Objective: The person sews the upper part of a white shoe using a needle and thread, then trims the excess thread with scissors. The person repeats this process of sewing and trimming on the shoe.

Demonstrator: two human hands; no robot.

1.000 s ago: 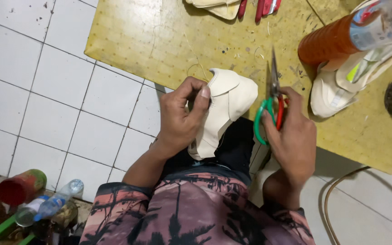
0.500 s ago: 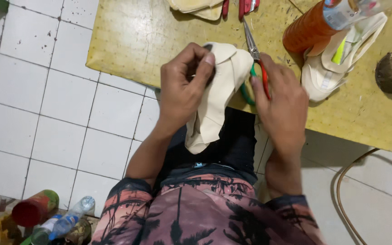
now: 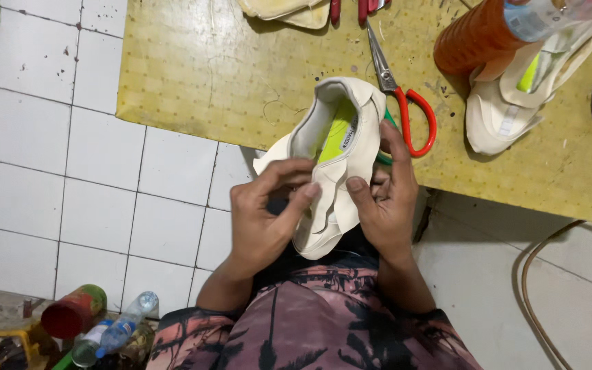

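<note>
A cream shoe point(image 3: 337, 140) with a lime green insole is held up in front of me, its opening facing the camera. My left hand point(image 3: 268, 216) pinches its lower left edge with thumb and fingers. On the other side, my right hand point(image 3: 386, 199) grips the shoe, thumb pressed on the cream upper. Scissors point(image 3: 395, 92) with a red handle loop lie on the yellow mat point(image 3: 193, 75) just behind my right fingers; a green loop is mostly hidden by them. The scissors look loose from the hand.
A second cream shoe point(image 3: 505, 116) lies at the mat's right, under an orange cylinder point(image 3: 477, 38) and a clear bottle point(image 3: 549, 14). Cream pieces point(image 3: 286, 10) sit at the top. White tile floor point(image 3: 70, 171), a cable point(image 3: 536, 274), a red can point(image 3: 70, 314) and plastic bottle point(image 3: 121, 329) lie lower.
My right hand has let go of the scissors, which now rest on the mat. The shoe has turned opening-up, and both hands have closed on it.
</note>
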